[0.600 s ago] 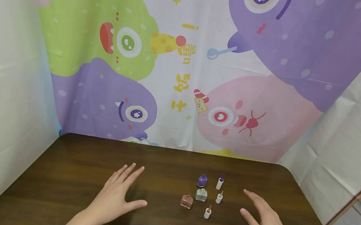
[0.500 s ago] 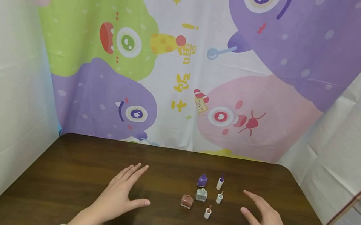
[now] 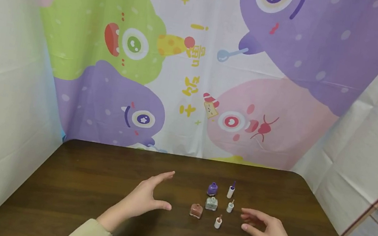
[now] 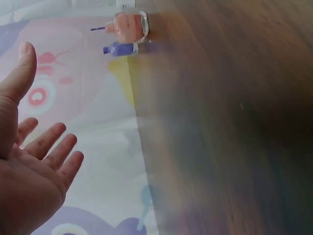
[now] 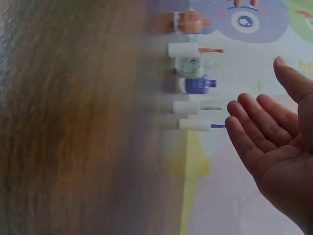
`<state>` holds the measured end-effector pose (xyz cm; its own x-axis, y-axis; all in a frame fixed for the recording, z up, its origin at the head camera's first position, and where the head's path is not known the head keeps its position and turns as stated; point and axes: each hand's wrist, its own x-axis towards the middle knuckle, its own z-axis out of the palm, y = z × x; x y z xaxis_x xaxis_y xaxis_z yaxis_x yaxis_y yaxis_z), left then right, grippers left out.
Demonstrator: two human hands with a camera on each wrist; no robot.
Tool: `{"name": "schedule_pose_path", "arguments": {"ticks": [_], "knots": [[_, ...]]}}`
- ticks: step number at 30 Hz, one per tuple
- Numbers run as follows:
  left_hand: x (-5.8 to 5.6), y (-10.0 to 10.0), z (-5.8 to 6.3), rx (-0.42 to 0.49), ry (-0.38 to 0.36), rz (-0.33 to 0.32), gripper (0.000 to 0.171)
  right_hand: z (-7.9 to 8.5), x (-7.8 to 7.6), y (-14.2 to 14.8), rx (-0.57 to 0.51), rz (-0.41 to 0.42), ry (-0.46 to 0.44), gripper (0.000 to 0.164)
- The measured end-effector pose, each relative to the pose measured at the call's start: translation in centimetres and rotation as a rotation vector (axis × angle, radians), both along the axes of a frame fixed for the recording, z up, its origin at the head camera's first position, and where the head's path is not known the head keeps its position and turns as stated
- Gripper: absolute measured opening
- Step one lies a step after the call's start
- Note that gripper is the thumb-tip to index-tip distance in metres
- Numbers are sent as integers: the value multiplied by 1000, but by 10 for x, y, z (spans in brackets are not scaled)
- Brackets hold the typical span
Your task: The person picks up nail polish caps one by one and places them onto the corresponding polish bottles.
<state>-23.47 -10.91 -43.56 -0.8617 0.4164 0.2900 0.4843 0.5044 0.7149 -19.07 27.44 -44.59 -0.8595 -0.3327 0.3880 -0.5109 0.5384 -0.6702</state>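
Three uncapped nail polish bottles stand on the brown table: a purple bottle (image 3: 212, 189) at the back, a glittery silver bottle (image 3: 211, 204) in the middle, a brownish-pink bottle (image 3: 196, 211) in front. To their right, three white caps stand with brushes pointing up: one cap with a purple brush (image 3: 231, 191), one with a silver brush (image 3: 230, 207), one with a brownish-pink brush (image 3: 218, 222). My left hand (image 3: 142, 197) is left of the bottles, thumb and fingers spread, holding nothing. Right of the caps, my right hand (image 3: 265, 228) hovers with relaxed, slightly bent fingers and an empty palm.
The dark wooden table (image 3: 69, 182) ends at a cartoon-printed curtain (image 3: 183, 133) behind it. White cloth walls (image 3: 3, 81) close in the left and right sides. At the far right is a wooden rod (image 3: 376, 206).
My left hand has moved right, toward the bottles, and more sleeve shows. My right hand has shifted slightly left toward the caps, its fingers bending a little more. Bottles and caps stay put.
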Motion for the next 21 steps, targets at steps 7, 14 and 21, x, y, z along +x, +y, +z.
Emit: {"name": "schedule_pose_path", "arguments": {"ticks": [7,14,21], "knots": [[-12,16,-4,49,-18,-74,82,-12,-9,0,-50,112,-168,38],[-24,32,-12,14,-88,-139,73,-24,-17,-7,10,107,-209,35],[-30,47,-20,3,-142,-189,69,-31,-26,-12,4,128,-271,37]]}}
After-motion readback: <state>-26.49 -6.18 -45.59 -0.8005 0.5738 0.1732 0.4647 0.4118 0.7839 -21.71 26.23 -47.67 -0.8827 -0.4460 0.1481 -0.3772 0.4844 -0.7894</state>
